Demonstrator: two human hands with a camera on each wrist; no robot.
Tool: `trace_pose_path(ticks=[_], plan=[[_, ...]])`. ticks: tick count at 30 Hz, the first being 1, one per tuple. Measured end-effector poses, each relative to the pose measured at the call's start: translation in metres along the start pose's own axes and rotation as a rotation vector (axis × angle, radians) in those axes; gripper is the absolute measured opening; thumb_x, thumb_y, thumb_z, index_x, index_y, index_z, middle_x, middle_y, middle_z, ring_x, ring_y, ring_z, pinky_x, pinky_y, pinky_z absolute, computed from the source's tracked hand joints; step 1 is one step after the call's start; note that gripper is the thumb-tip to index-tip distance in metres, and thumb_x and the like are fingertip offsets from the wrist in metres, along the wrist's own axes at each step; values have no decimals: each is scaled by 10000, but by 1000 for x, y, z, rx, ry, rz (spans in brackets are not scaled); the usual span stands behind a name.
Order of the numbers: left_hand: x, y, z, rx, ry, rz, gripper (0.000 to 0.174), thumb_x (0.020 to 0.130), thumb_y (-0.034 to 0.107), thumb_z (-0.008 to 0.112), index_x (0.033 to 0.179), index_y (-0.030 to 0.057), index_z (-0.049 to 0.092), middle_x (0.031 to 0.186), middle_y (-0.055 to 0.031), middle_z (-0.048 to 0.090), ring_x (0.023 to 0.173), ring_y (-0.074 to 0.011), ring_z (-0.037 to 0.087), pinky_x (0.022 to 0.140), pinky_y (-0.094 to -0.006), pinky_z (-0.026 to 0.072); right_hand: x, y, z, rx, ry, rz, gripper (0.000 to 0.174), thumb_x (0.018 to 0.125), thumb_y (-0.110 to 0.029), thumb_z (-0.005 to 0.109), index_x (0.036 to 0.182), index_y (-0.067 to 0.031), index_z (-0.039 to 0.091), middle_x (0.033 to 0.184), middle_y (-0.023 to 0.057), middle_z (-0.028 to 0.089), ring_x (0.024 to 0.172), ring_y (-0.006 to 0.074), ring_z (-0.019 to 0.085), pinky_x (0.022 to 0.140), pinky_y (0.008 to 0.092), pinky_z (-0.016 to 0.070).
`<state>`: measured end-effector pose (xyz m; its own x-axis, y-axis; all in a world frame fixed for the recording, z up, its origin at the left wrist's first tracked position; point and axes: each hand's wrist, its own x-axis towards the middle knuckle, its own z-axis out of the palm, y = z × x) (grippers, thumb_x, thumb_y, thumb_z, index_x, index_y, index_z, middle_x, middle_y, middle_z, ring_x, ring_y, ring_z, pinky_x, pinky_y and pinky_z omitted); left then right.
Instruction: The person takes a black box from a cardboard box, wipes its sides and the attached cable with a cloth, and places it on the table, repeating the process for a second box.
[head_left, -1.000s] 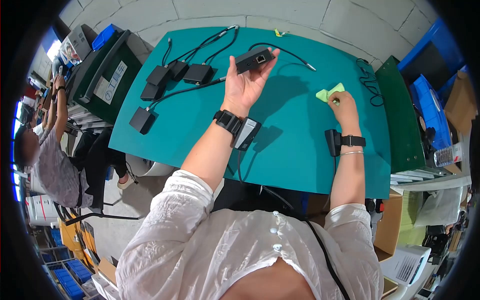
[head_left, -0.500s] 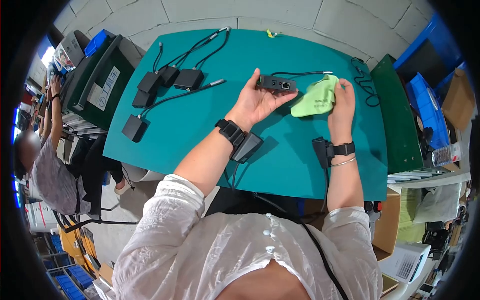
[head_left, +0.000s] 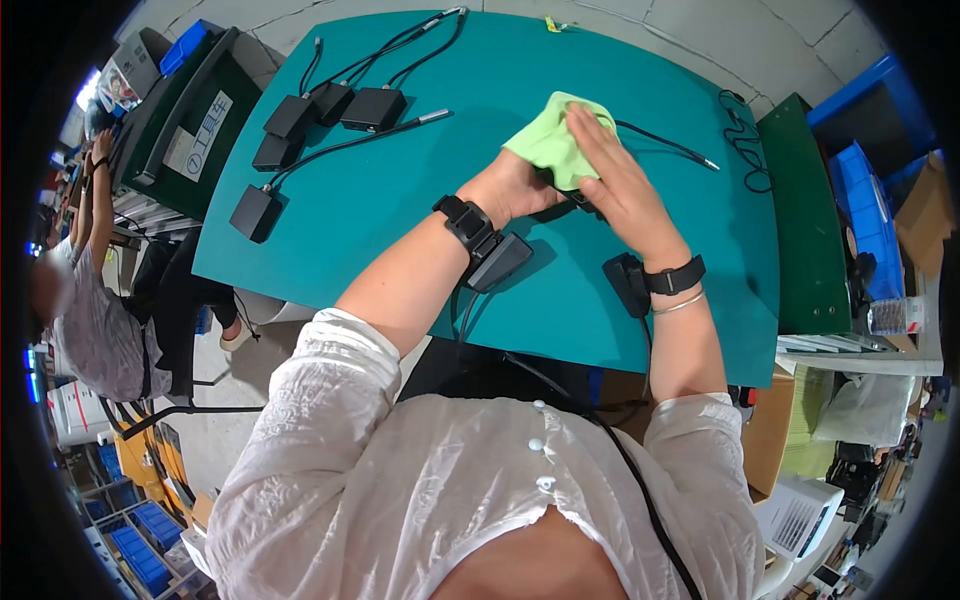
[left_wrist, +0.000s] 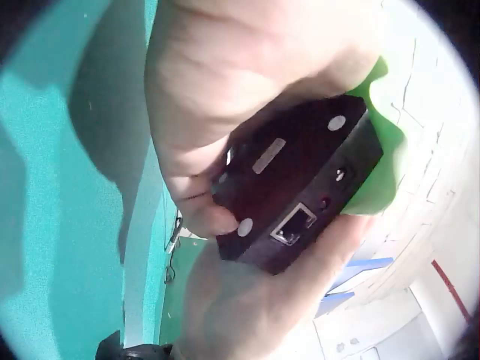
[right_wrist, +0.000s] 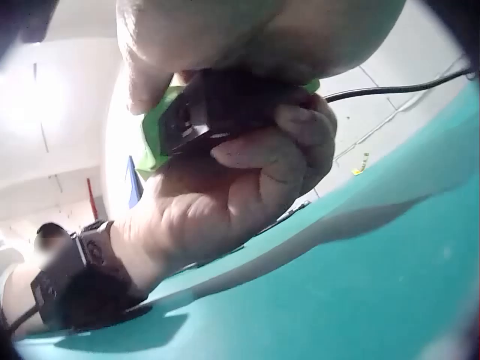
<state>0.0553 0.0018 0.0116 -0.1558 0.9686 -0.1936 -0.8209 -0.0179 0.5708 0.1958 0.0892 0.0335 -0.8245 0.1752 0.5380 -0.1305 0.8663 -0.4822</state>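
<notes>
My left hand [head_left: 507, 188] grips a small black box [left_wrist: 289, 180] from beneath, its fingers curled round the sides. A network port [left_wrist: 293, 224] shows on the box's narrow end, and white round spots mark its underside. A black cable with a metal tip [head_left: 668, 145] runs out from under the hands towards the right. Over the box's top lies a light green cloth [head_left: 548, 140]. My right hand [head_left: 630, 195] presses flat on the cloth with its fingers straight. Most of the box is hidden in the head view by cloth and hands.
Several black boxes [head_left: 374, 108] with cables sit at the left of the green table [head_left: 400, 240]. A thin black cord [head_left: 742, 145] lies near the right edge. Green cabinets [head_left: 808, 230] flank the table; another person [head_left: 100, 330] sits at the left.
My right hand picked the cloth up from the table's right side, brought it leftwards and laid it over the box. My left hand has turned the box, hiding its port in the head view.
</notes>
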Motion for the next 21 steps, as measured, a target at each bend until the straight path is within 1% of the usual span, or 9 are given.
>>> trace_pose_path(ticks=[5, 7, 9, 12, 13, 15, 16, 17, 21], plan=[[3, 4, -14, -167, -37, 40, 524, 974, 449, 378, 1329, 67, 431, 1328, -139, 485, 1189, -263, 520, 978, -402, 477, 2, -5, -7, -29, -1, -55, 466, 965, -382, 415, 1345, -119, 476, 1364, 110, 479, 1301, 283, 402, 1104, 407, 293], [10, 3, -31, -108, -254, 143, 538, 982, 438, 368, 1364, 60, 382, 1331, -170, 472, 1186, -300, 514, 1006, -409, 453, 4, -12, -6, -38, -33, -90, 421, 967, -339, 429, 1318, -122, 511, 1337, 91, 513, 1284, 275, 427, 1092, 404, 317], [1, 10, -16, -189, -267, 116, 511, 989, 415, 369, 1368, 72, 383, 1335, -193, 462, 1179, -322, 516, 995, -413, 462, 7, -19, -3, 22, -43, -175, 358, 962, -262, 450, 1277, -128, 556, 1291, 62, 556, 1253, 264, 466, 1064, 398, 360], [-4, 3, -13, 144, -303, 260, 434, 988, 351, 400, 1355, 118, 414, 1334, -172, 475, 1168, -291, 532, 954, -393, 491, 6, -18, 1, 71, -55, -135, 359, 959, -247, 455, 1283, -127, 552, 1304, 65, 547, 1273, 256, 447, 1073, 392, 343], [-2, -1, -14, 143, -304, 257, 434, 988, 351, 400, 1355, 118, 414, 1334, -172, 475, 1168, -291, 532, 954, -393, 491, 6, -17, 2, 114, -38, -94, 359, 959, -252, 457, 1280, -125, 555, 1306, 65, 546, 1280, 253, 440, 1076, 388, 336], [6, -6, -13, -116, 29, 10, 385, 966, 354, 452, 1262, 114, 503, 1224, -109, 563, 1063, -241, 594, 875, -383, 524, 3, -9, 0, 154, 0, 22, 358, 959, -255, 457, 1277, -123, 557, 1303, 64, 549, 1288, 251, 431, 1083, 387, 326], [12, -2, -21, -107, -100, -19, 386, 968, 356, 439, 1246, 98, 512, 1231, -99, 557, 1062, -237, 593, 873, -385, 523, 2, -5, -3, 195, 39, 136, 358, 959, -258, 457, 1274, -121, 559, 1300, 64, 552, 1296, 250, 423, 1089, 386, 315], [5, 3, -12, -164, -68, -49, 427, 964, 387, 428, 1243, 74, 510, 1241, -103, 550, 1069, -251, 588, 873, -391, 522, 1, -2, -6, 194, 41, 135, 358, 959, -258, 457, 1274, -121, 559, 1300, 64, 552, 1296, 250, 423, 1089, 386, 315], [3, 16, -16, -269, -137, -4, 562, 958, 498, 388, 1271, 41, 482, 1236, -140, 549, 1078, -266, 582, 883, -395, 515, 1, -2, -12, -32, 40, -13, 332, 948, -214, 484, 1247, -106, 580, 1284, 67, 565, 1267, 255, 459, 1070, 389, 346]])
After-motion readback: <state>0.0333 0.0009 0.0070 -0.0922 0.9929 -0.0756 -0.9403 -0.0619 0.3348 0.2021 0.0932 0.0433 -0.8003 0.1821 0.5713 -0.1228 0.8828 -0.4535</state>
